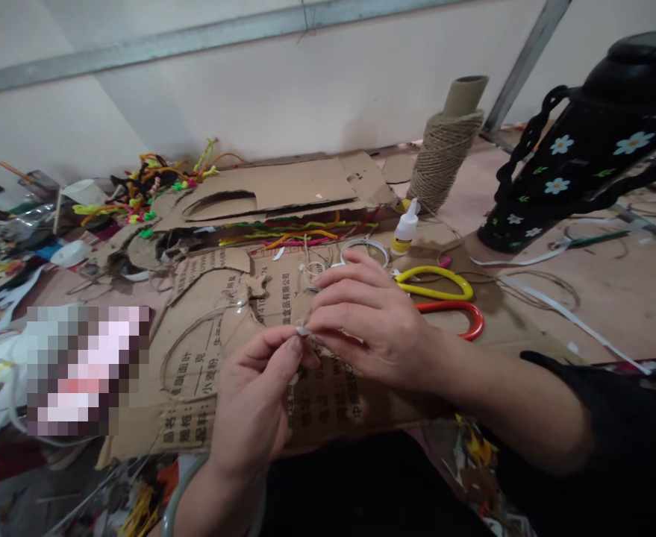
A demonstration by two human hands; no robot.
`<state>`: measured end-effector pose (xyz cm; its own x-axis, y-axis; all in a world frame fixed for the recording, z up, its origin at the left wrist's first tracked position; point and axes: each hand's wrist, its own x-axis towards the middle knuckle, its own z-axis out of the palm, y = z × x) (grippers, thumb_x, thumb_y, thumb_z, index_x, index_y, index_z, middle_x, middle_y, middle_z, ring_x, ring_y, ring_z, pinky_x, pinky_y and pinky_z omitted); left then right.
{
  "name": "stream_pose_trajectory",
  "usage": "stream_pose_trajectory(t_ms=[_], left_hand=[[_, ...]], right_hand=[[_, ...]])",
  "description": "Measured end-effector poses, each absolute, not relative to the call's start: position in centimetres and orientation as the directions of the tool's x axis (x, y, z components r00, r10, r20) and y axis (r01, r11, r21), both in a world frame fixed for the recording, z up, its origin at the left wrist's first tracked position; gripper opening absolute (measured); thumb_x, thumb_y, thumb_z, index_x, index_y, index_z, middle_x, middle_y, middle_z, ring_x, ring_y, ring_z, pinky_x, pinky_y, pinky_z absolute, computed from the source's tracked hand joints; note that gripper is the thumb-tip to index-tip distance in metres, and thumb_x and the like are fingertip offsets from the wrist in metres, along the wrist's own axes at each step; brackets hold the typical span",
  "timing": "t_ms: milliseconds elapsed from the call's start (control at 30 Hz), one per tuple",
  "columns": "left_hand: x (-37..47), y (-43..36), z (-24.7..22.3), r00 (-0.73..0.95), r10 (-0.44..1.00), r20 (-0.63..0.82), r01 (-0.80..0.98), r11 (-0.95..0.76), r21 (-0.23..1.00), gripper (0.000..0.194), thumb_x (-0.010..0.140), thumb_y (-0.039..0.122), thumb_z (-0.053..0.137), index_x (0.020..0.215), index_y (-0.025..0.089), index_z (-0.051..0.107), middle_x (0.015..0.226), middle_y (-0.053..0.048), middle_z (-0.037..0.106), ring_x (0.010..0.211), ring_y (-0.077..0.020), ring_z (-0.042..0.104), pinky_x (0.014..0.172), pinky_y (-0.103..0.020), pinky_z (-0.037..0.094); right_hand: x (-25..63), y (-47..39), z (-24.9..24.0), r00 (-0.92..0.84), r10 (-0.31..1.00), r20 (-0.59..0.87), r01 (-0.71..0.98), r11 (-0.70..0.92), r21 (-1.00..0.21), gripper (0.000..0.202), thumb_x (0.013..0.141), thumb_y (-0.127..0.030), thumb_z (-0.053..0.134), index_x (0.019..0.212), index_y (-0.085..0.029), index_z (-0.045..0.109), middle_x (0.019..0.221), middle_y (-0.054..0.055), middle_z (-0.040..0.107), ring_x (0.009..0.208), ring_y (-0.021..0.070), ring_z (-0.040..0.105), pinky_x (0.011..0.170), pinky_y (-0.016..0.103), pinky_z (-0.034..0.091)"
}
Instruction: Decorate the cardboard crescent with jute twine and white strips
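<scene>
Over a printed cardboard sheet [145, 429], my left hand [254, 399] pinches a tiny white strip [302, 330] between thumb and index finger. My right hand [375, 324] meets it from the right, its closed index fingertip and thumb at the same strip and its other fingers loosely bent above. What lies below the right fingertips is partly hidden. Just beyond the right hand are scissors with one yellow handle [436, 284] and one red handle [480, 321], their blades covered by the hand. A white ring of wire [380, 248] and a small glue bottle [404, 233] are behind it.
A twine spool [445, 153] and a black flowered bottle [563, 171] stand at the right. Cut cardboard [299, 183] lies along the back over coloured cords. Colourful knotted cords [160, 179] and clutter fill the left, near a pixelated object [89, 373]. White ribbon [579, 324] trails at right.
</scene>
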<state>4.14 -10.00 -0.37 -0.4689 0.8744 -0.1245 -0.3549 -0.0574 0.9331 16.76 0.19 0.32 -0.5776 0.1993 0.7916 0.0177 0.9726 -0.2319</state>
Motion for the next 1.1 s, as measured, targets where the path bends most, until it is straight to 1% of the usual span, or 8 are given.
stream_pose_trajectory(t_ms=[133,333,533,733,833,933,1100], left_hand=[[4.08,-9.97,-0.42,-0.476,0.867,-0.145,-0.360,-0.042,0.932,0.015,0.061,0.031,0.079,0.066,0.018,0.072,0.055,0.000,0.065,0.055,-0.0081,0.056,0.057,-0.016,0.046],[3.99,-10.03,-0.52,-0.475,0.872,-0.115,-0.334,-0.058,0.941,0.013,0.063,0.029,0.076,0.066,0.017,0.072,0.056,-0.001,0.064,0.056,-0.0093,0.055,0.057,-0.018,0.047],[3.92,-10.15,-0.61,-0.474,0.872,-0.122,-0.325,-0.045,0.945,0.012,0.064,0.029,0.075,0.066,0.018,0.071,0.056,0.000,0.064,0.056,-0.0089,0.055,0.057,-0.017,0.046],[3.86,-10.18,-0.64,-0.469,0.879,-0.083,-0.283,-0.061,0.957,0.012,0.064,0.029,0.076,0.066,0.018,0.071,0.056,0.001,0.064,0.056,-0.0081,0.055,0.058,-0.016,0.045],[3.80,-10.23,-0.64,-0.464,0.883,-0.070,-0.269,-0.065,0.961,0.012,0.065,0.028,0.075,0.066,0.018,0.071,0.056,0.001,0.063,0.056,-0.0089,0.055,0.058,-0.017,0.046],[3.73,-10.28,-0.67,-0.464,0.883,-0.065,-0.253,-0.062,0.965,0.010,0.066,0.027,0.074,0.065,0.018,0.070,0.056,0.000,0.063,0.056,-0.0100,0.056,0.058,-0.019,0.046],[3.63,-10.22,-0.70,-0.456,0.889,-0.054,-0.227,-0.057,0.972,0.007,0.068,0.024,0.072,0.065,0.018,0.070,0.056,0.001,0.063,0.057,-0.0096,0.055,0.059,-0.019,0.046]], right_hand=[[16.72,0.23,0.36,-0.586,0.193,0.787,0.015,0.974,-0.227,0.007,0.084,-0.019,0.056,0.084,-0.017,0.063,0.084,0.000,0.068,0.098,0.0167,0.059,0.103,0.044,0.032],[16.76,0.24,0.38,-0.595,0.189,0.781,0.020,0.975,-0.221,0.008,0.085,-0.021,0.055,0.084,-0.018,0.063,0.084,0.001,0.069,0.097,0.0160,0.058,0.102,0.042,0.033],[16.77,0.19,0.38,-0.595,0.184,0.783,0.013,0.976,-0.219,0.008,0.085,-0.021,0.055,0.085,-0.018,0.063,0.084,0.000,0.069,0.097,0.0162,0.058,0.103,0.042,0.033],[16.76,0.26,0.38,-0.595,0.185,0.782,0.015,0.976,-0.219,0.010,0.085,-0.021,0.054,0.084,-0.018,0.063,0.083,0.000,0.069,0.096,0.0156,0.058,0.103,0.041,0.033],[16.77,0.27,0.35,-0.598,0.186,0.780,0.012,0.975,-0.223,0.010,0.086,-0.021,0.054,0.084,-0.018,0.063,0.083,0.000,0.069,0.097,0.0153,0.058,0.103,0.041,0.033],[16.79,0.23,0.34,-0.599,0.188,0.779,0.011,0.974,-0.226,0.010,0.086,-0.021,0.054,0.085,-0.019,0.063,0.083,0.000,0.069,0.097,0.0154,0.058,0.103,0.042,0.032],[16.76,0.20,0.33,-0.596,0.187,0.781,0.004,0.973,-0.229,0.009,0.085,-0.020,0.055,0.084,-0.018,0.063,0.082,0.000,0.069,0.096,0.0158,0.058,0.103,0.041,0.033]])
